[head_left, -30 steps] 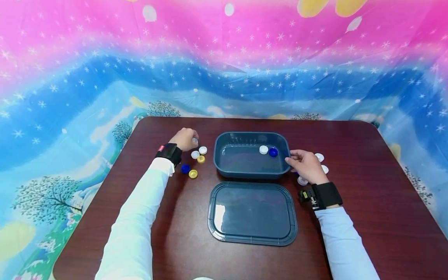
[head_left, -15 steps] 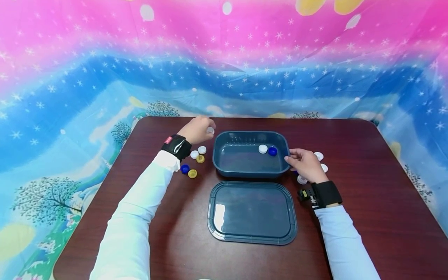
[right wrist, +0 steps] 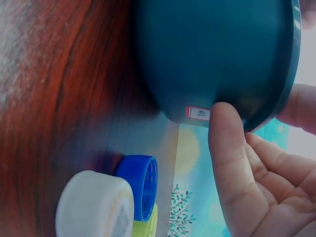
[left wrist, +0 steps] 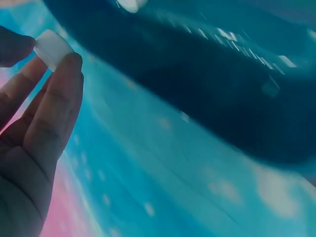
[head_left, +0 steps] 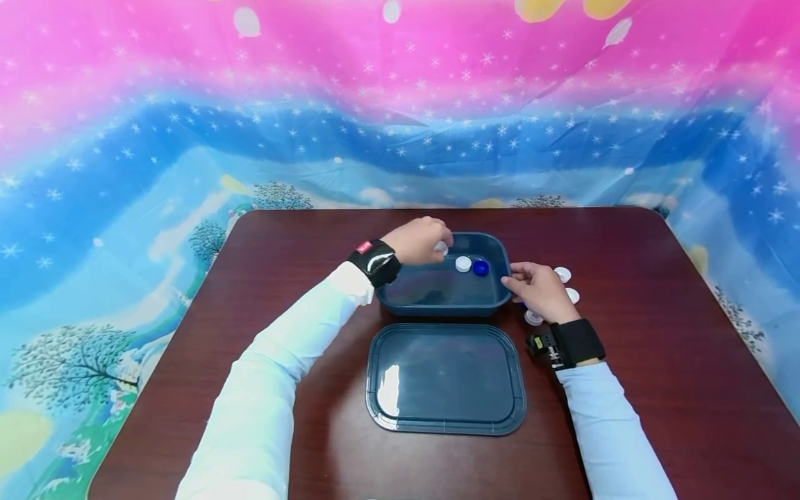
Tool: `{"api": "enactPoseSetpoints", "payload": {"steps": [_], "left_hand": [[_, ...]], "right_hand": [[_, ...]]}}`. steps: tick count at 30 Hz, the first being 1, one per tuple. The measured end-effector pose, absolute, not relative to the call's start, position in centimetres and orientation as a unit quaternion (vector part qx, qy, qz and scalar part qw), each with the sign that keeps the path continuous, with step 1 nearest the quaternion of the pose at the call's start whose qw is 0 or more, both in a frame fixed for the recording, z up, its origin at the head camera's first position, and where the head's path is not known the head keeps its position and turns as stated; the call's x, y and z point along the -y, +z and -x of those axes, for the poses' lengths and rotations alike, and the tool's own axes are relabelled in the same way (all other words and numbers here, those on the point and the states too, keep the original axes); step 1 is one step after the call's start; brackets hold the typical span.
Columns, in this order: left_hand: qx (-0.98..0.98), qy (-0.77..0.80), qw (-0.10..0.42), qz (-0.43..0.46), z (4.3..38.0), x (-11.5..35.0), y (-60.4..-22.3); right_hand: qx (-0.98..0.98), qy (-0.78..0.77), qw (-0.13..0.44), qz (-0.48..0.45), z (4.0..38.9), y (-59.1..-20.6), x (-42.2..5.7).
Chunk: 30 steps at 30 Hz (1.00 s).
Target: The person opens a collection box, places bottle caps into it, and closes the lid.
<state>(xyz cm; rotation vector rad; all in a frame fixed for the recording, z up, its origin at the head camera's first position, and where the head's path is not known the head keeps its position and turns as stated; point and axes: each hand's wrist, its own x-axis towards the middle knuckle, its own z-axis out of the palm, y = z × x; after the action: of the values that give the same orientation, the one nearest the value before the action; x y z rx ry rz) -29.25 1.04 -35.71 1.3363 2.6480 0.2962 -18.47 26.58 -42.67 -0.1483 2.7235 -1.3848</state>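
Table point(head_left: 637, 278), left hand point(head_left: 417, 240), cap point(head_left: 441, 248) — moved over container point(head_left: 431, 294)

We identified the place as an indoor recording station, set up around a dark reddish-brown wood-grain table point(head_left: 625, 239). We noted a creased cloth backdrop point(head_left: 400, 104), printed with trees and snowflakes, along the table's far and side edges. We observed black straps point(head_left: 576, 342) worn on both wrists. The cloth hid the room beyond, so we could not classify it further.
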Motion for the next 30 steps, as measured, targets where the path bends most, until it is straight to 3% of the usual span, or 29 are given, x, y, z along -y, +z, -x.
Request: {"api": "enactPoseSetpoints", "payload": {"steps": [7, 18, 30], "left_hand": [[-0.851, 0.084, 0.129, -0.503, 28.8, -5.7, -37.7], [-0.837, 0.09, 0.194, -0.503, 28.8, -8.8, -41.2], [-0.836, 0.101, 0.194, -0.504, 29.0, -10.0, -42.7]], "right_hand": [[-0.892, -0.447, 0.042, 0.043, 18.6, -42.6, -26.5], [-0.891, -0.45, 0.047, 0.04, 18.4, -42.9, -26.6], [-0.887, -0.458, 0.038, 0.047, 18.4, -42.9, -26.7]]}}
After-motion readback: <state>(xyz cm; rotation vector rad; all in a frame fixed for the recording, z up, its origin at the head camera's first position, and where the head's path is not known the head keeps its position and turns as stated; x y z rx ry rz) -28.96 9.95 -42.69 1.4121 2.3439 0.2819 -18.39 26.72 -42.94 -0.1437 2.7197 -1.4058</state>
